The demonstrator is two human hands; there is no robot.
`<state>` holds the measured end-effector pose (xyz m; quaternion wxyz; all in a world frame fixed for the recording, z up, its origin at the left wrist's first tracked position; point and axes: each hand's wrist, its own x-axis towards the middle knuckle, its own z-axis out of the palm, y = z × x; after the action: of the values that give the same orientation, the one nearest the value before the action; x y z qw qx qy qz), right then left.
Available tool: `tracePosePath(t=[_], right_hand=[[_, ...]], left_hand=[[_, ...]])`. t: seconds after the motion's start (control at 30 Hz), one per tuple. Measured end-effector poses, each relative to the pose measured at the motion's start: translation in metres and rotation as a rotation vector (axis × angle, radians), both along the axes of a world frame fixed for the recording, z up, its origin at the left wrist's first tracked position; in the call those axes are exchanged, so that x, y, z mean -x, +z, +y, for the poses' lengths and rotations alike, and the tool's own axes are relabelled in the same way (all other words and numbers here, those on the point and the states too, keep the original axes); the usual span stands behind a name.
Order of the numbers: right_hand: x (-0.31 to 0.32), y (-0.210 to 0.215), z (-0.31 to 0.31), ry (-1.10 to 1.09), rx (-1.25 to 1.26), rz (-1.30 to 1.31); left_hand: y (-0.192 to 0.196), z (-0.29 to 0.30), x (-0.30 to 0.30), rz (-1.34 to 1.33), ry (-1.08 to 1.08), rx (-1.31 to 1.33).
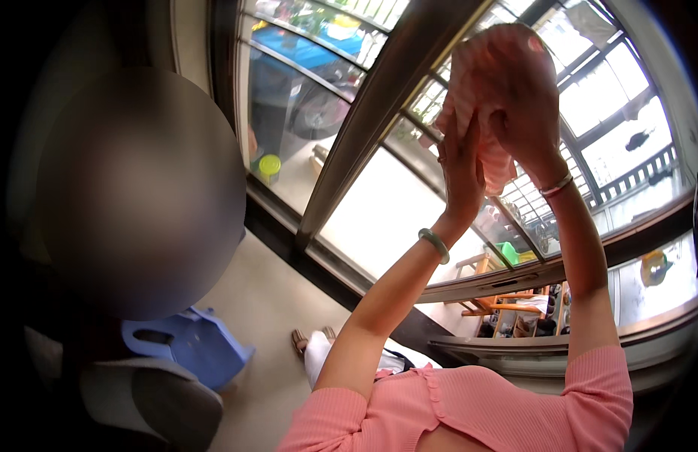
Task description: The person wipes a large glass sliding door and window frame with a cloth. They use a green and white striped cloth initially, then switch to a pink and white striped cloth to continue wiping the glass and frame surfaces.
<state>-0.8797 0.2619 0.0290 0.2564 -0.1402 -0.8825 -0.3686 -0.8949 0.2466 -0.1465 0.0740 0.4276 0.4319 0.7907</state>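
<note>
Both my arms are raised in front of a large window. My right hand point(526, 98) grips a bunched pink cloth point(469, 90) high against the glass point(379, 218). My left hand point(458, 162) lies flat with its fingers pointing up and presses on the lower part of the same cloth. A green bangle point(434, 245) circles my left wrist and a thin bracelet point(556, 184) my right wrist. Pink knitted sleeves point(469, 407) cover my upper arms. Part of the cloth is hidden behind my hands.
A dark slanted window frame bar point(387, 98) runs just left of my hands. Another person point(138, 196) stands close at the left. A blue plastic stool point(191, 343) sits on the pale floor below. Beyond the glass are a yellow-lidded jar point(269, 166) and wooden shelves point(507, 301).
</note>
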Motion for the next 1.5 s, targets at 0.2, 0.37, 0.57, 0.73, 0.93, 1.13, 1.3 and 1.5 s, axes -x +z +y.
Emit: tracePosePath(t=[0.2, 0.37, 0.57, 0.73, 0.93, 1.13, 1.3, 1.5], right_hand=[[0.013, -0.110, 0.009, -0.042, 0.142, -0.239], [0.007, -0.226, 0.023, -0.126, 0.670, -0.356], [0.022, -0.336, 0.028, 0.044, 0.469, -0.596], [0.033, -0.453, 0.028, -0.008, 0.170, -0.846], [0.041, -0.568, 0.036, 0.012, 0.084, -1.050], [0.046, -0.714, 0.056, 0.263, 0.070, -1.122], [0.051, -0.820, 0.057, 0.319, 0.106, -1.110], [0.049, -0.923, 0.060, 0.326, 0.023, -1.184]], left_hand=[[-0.097, -0.015, -0.012, -0.203, -0.027, 0.195], [-0.184, -0.023, -0.046, -0.355, -0.039, 0.342], [-0.287, -0.008, -0.069, -0.549, 0.128, 0.369], [-0.365, 0.002, -0.069, -0.752, 0.352, 0.327], [-0.459, 0.016, -0.074, -1.138, 0.303, 0.310], [-0.552, 0.002, -0.063, -1.524, 0.306, 0.113], [-0.658, 0.006, -0.075, -1.231, 0.393, 0.355], [-0.707, 0.005, -0.073, -1.148, 0.325, 0.709]])
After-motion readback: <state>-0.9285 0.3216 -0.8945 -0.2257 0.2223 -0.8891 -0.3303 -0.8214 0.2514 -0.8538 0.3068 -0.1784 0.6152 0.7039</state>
